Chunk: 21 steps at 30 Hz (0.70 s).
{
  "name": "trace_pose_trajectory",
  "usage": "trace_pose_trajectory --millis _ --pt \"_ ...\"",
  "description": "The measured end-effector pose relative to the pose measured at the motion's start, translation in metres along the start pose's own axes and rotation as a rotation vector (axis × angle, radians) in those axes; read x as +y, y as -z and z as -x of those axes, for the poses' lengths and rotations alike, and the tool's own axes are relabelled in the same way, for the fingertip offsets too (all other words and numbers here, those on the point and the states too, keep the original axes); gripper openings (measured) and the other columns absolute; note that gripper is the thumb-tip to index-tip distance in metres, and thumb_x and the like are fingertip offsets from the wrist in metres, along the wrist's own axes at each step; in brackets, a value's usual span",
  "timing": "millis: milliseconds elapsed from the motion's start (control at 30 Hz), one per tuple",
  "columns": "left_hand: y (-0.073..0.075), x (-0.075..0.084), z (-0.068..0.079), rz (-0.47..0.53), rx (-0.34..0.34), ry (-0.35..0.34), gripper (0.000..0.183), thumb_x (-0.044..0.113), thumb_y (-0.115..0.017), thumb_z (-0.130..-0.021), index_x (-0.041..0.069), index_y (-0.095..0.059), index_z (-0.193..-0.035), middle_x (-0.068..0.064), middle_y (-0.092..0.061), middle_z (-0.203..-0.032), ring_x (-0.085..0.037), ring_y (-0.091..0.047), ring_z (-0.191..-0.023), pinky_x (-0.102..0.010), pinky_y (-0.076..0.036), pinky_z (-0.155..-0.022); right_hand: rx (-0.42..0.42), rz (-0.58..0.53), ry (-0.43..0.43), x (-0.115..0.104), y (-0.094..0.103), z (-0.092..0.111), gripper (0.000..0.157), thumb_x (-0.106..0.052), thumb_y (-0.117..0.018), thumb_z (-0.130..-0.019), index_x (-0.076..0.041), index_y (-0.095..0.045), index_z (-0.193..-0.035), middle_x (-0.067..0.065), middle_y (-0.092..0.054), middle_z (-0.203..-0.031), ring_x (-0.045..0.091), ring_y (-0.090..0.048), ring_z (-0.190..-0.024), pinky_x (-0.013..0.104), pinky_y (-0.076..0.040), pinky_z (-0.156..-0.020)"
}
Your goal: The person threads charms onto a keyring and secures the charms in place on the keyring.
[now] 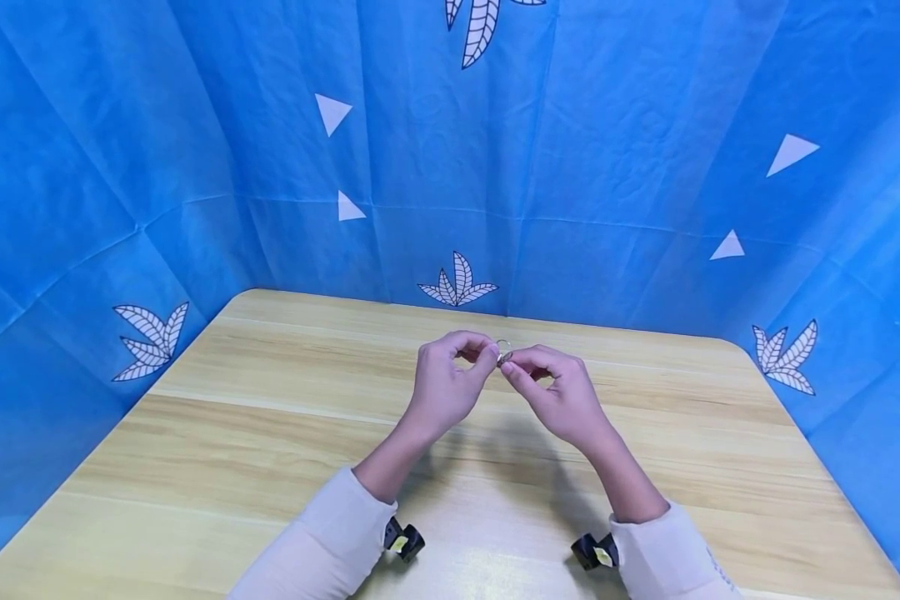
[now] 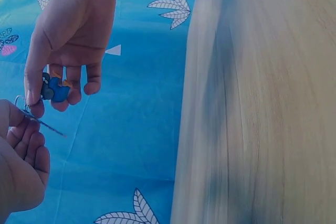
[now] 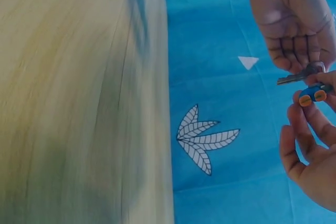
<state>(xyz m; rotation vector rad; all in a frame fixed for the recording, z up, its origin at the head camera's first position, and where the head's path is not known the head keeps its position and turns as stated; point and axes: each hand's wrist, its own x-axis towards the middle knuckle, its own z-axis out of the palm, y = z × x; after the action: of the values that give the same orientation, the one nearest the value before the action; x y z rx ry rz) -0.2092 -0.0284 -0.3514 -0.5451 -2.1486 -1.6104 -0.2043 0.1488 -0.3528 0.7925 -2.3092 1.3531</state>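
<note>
Above the table's far half, my left hand and right hand meet at the fingertips around a thin metal key ring. In the left wrist view, the left hand pinches a small blue charm with orange and grey parts, beside the ring. The right hand pinches the head of a metal key, whose blade points out from the fingers. Right beside the key is the charm in the right wrist view. Fingertips partly cover where key and ring meet.
A light wood table lies under both hands. Blue cloth with white leaf and triangle prints hangs along its back and sides. Black wrist cameras sit at both pale sleeves.
</note>
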Motion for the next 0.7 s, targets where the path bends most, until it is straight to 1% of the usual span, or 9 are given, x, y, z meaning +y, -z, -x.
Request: trace_pose_trajectory --millis 100,200,233,300,333,433,533,700 --pt "0.000 0.000 0.000 0.000 0.005 0.001 0.012 0.024 -0.064 -0.090 0.015 -0.071 -0.088 0.010 -0.066 -0.080 -0.011 -0.058 -0.077 -0.037 -0.051 -0.071 -0.010 0.003 -0.031 -0.018 0.003 -0.001 0.009 -0.005 -0.065 -0.089 -0.006 -0.072 -0.096 0.002 -0.070 -0.088 0.014 -0.061 -0.077 0.032 -0.053 -0.070" --pt "0.000 -0.001 0.000 -0.005 0.008 0.006 0.011 0.024 -0.064 -0.090 0.016 -0.072 -0.088 0.010 -0.065 -0.080 -0.010 -0.058 -0.076 -0.034 -0.051 -0.069 -0.031 0.008 -0.054 -0.035 0.006 -0.002 0.010 -0.002 -0.063 -0.090 -0.001 -0.070 -0.096 0.006 -0.069 -0.086 0.014 -0.060 -0.075 0.034 -0.053 -0.071" --pt "0.000 -0.001 0.000 -0.005 0.009 0.006 0.011 0.024 -0.064 -0.090 0.016 -0.071 -0.087 0.010 -0.065 -0.079 -0.010 -0.058 -0.076 -0.035 -0.051 -0.069 -0.040 0.009 -0.061 -0.039 0.007 -0.002 0.010 -0.002 -0.063 -0.090 0.000 -0.069 -0.097 0.007 -0.069 -0.086 0.014 -0.060 -0.075 0.035 -0.053 -0.072" --pt "0.000 -0.001 -0.001 -0.008 0.012 0.003 0.010 0.023 -0.065 -0.090 0.016 -0.071 -0.087 0.009 -0.065 -0.079 -0.010 -0.058 -0.075 -0.035 -0.051 -0.069 -0.059 0.012 -0.078 -0.039 0.008 -0.003 0.010 -0.003 -0.062 -0.091 0.000 -0.068 -0.097 0.007 -0.069 -0.086 0.015 -0.061 -0.075 0.037 -0.053 -0.073" --pt "0.000 -0.001 -0.001 -0.012 0.014 0.000 0.010 0.022 -0.065 -0.090 0.016 -0.071 -0.086 0.009 -0.065 -0.079 -0.010 -0.058 -0.075 -0.034 -0.051 -0.068 -0.067 0.011 -0.084 -0.036 0.008 -0.003 0.010 -0.004 -0.062 -0.091 0.000 -0.068 -0.098 0.007 -0.069 -0.087 0.016 -0.061 -0.076 0.038 -0.053 -0.074" --pt "0.001 -0.002 -0.002 -0.020 0.014 0.003 0.009 0.022 -0.064 -0.090 0.016 -0.070 -0.086 0.008 -0.065 -0.078 -0.010 -0.058 -0.075 -0.034 -0.051 -0.068 -0.094 0.012 -0.104 -0.023 0.007 -0.003 0.010 -0.008 -0.063 -0.091 -0.002 -0.068 -0.097 0.006 -0.069 -0.090 0.018 -0.062 -0.079 0.040 -0.053 -0.075" --pt "0.001 -0.003 -0.001 -0.030 0.004 0.028 0.010 0.023 -0.064 -0.091 0.016 -0.069 -0.085 0.008 -0.064 -0.076 -0.010 -0.057 -0.074 -0.032 -0.050 -0.066 -0.115 0.009 -0.111 -0.006 0.006 -0.002 0.009 -0.014 -0.065 -0.091 -0.008 -0.069 -0.096 0.001 -0.068 -0.091 0.018 -0.062 -0.080 0.040 -0.053 -0.075" --pt "0.001 -0.006 -0.001 -0.054 -0.024 0.071 0.010 0.023 -0.063 -0.090 0.017 -0.068 -0.084 0.007 -0.063 -0.074 -0.010 -0.057 -0.073 -0.030 -0.050 -0.066 -0.155 0.027 -0.101 0.004 0.009 0.000 0.008 -0.023 -0.066 -0.090 -0.017 -0.069 -0.093 -0.007 -0.066 -0.089 0.013 -0.061 -0.079 0.037 -0.053 -0.072"
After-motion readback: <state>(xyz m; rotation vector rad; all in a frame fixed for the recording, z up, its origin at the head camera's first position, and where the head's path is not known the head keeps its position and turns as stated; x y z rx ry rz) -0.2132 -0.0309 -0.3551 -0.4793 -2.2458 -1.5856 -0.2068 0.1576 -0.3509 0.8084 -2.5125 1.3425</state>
